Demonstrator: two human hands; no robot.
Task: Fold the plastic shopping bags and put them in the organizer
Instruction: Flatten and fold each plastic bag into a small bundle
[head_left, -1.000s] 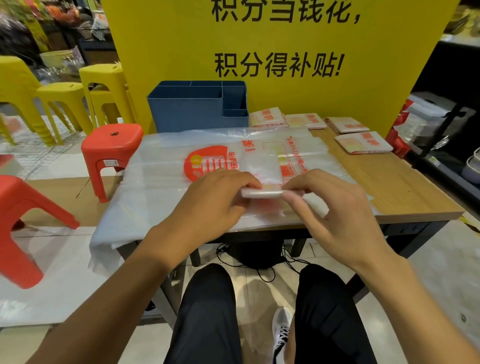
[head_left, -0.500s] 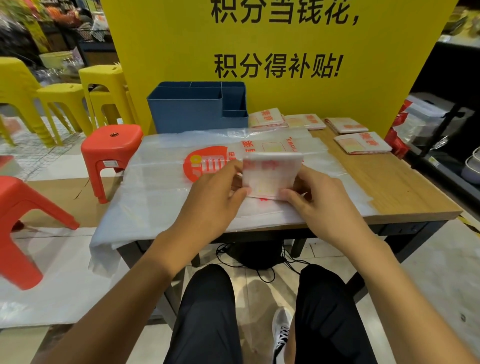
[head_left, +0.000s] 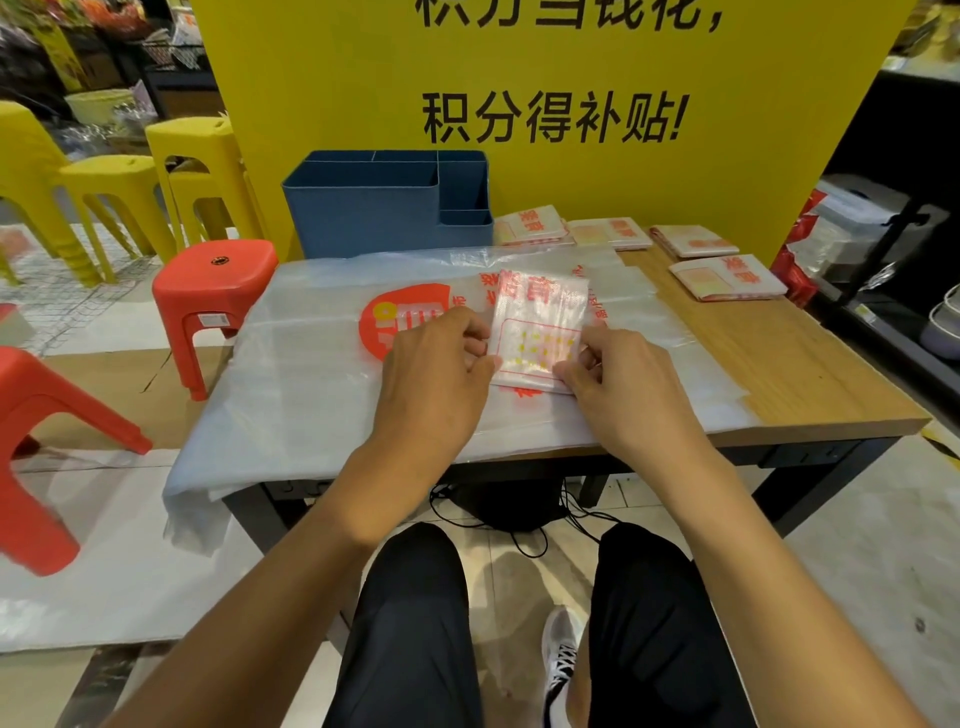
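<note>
1. Wooden rectangular tabletop (head_left: 810, 364): its near and left parts are draped with a stack of flat clear plastic shopping bags with red print (head_left: 311, 374), spread wide, I judge to give room for folding.
2. Blue plastic compartmented organizer (head_left: 384, 208) stands at the far edge, behind the stack; I see nothing in its compartments from here.
3. Four folded white-and-red bag packets (head_left: 727, 278) lie right of the organizer, apparently waiting to go in.
4. Small folded square bag (head_left: 537, 327) is over the stack's middle, far edge tilted up.
5. My left hand (head_left: 436, 374) pinches its left edge, right hand (head_left: 623, 384) its near right corner, probably to keep the folds from springing open.
</note>
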